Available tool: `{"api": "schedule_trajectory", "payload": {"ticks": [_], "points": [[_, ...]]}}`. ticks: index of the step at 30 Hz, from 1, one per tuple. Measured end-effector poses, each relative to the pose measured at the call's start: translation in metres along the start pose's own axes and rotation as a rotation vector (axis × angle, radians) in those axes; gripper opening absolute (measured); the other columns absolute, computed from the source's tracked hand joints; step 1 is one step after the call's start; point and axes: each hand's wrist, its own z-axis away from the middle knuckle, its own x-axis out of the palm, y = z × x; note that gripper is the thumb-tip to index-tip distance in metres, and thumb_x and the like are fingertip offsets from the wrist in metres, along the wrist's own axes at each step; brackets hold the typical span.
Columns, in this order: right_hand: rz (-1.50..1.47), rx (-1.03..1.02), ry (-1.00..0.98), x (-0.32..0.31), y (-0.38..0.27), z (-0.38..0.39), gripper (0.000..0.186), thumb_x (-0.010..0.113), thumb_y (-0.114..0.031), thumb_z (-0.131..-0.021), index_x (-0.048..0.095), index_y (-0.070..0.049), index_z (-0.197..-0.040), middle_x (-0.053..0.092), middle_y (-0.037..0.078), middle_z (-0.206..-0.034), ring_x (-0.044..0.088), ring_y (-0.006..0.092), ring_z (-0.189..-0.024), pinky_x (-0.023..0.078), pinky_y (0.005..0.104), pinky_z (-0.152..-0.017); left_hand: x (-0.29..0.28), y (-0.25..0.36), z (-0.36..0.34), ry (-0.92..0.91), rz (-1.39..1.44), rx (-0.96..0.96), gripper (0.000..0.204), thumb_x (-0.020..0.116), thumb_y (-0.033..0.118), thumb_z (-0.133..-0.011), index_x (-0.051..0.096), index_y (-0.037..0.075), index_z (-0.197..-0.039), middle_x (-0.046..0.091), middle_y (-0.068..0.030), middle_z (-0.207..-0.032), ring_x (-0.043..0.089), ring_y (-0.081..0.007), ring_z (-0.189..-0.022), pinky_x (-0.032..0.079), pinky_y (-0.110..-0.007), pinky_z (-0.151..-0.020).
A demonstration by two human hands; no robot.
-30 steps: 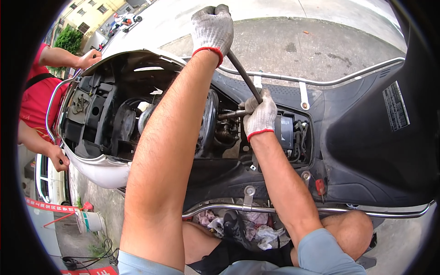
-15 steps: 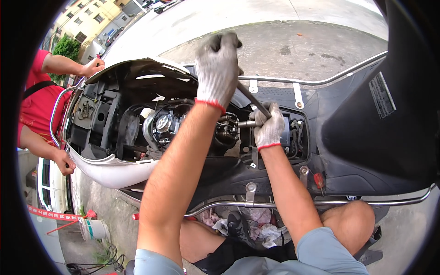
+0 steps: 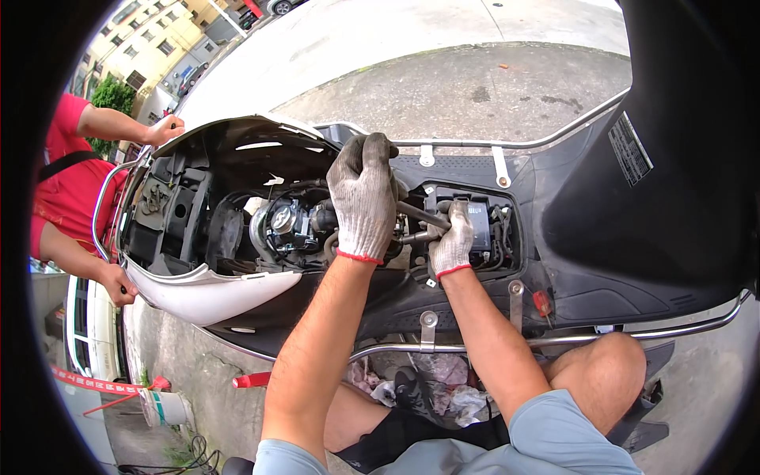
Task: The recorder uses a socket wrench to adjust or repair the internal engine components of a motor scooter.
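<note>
Both my hands wear grey-white knit gloves with red cuffs. My left hand (image 3: pixel 362 194) is closed around the handle of a socket wrench, whose dark bar (image 3: pixel 421 214) slants from it to my right hand. My right hand (image 3: pixel 453 241) wraps the wrench's head end, where a metal socket shaft (image 3: pixel 416 237) points left into the engine bay. My left hand hides the part of the engine at the shaft's tip. The opened scooter (image 3: pixel 261 289) lies across my view, its engine (image 3: pixel 286 218) bare to the left of my hands.
At the far left a person in red (image 3: pixel 71 178) grips the scooter's rear rail (image 3: pixel 99 206). A red-handled screwdriver (image 3: pixel 542 303) lies on the floorboard. Chrome side rails (image 3: pixel 546 341) run along both sides. Rags (image 3: pixel 467 400) and a red-handled item (image 3: pixel 252 381) are on the ground; a white bucket (image 3: pixel 166 406) stands lower left.
My left hand has swung the wrench handle down toward me, from above the scooter's far edge to over the engine bay. My right hand stays at the wrench's head. The view has shifted slightly.
</note>
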Motion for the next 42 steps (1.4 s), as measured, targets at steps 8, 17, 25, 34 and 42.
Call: {"api": "schedule_trajectory", "payload": {"ticks": [8,17,25,34,42], "points": [[-0.057,-0.015,-0.014,0.002,0.004,0.004,0.028,0.052,-0.027,-0.100,0.058,-0.002,-0.088,0.044,0.000,-0.056,0.042,0.0125,-0.045,0.041,0.0282,-0.045,-0.002,-0.002,0.031,-0.011,0.000,0.076,0.032,0.056,0.032,-0.100,0.055,0.005,-0.084,0.041,0.0032,-0.054,0.034,-0.0046,-0.043,0.033,-0.023,-0.043],[0.044,0.046,0.027,0.007,-0.002,0.004,0.024,0.055,-0.026,-0.098,0.056,-0.005,-0.087,0.047,0.002,-0.060,0.041,0.0142,-0.047,0.037,0.0269,-0.048,0.011,-0.010,-0.020,0.120,0.030,0.038,0.032,0.056,0.031,-0.099,0.057,0.003,-0.086,0.041,0.0032,-0.054,0.037,-0.0074,-0.042,0.037,-0.024,-0.044],[0.017,0.097,-0.041,0.007,0.000,-0.002,0.034,0.045,-0.033,-0.104,0.051,-0.007,-0.082,0.036,-0.001,-0.054,0.033,0.0126,-0.045,0.031,0.0272,-0.046,0.017,-0.020,-0.048,0.241,-0.295,0.253,0.033,0.055,0.026,-0.097,0.064,-0.004,-0.084,0.052,-0.0031,-0.059,0.045,-0.0118,-0.050,0.042,-0.028,-0.053],[-0.003,0.035,0.055,0.004,0.010,-0.013,0.029,0.052,-0.029,-0.099,0.055,-0.005,-0.084,0.046,0.003,-0.057,0.042,0.0132,-0.042,0.036,0.0267,-0.041,0.016,-0.016,-0.052,0.224,-0.521,0.470,0.032,0.056,0.024,-0.095,0.065,-0.004,-0.084,0.063,-0.0155,-0.069,0.057,-0.0212,-0.063,0.047,-0.034,-0.065],[0.022,0.027,0.084,0.010,0.009,-0.009,0.031,0.050,-0.030,-0.100,0.057,-0.005,-0.083,0.047,0.002,-0.059,0.042,0.0123,-0.044,0.037,0.0272,-0.042,0.015,-0.019,-0.059,0.194,-0.541,0.474,0.031,0.056,0.024,-0.095,0.066,-0.004,-0.084,0.064,-0.0153,-0.069,0.059,-0.0206,-0.065,0.047,-0.033,-0.067]]}}
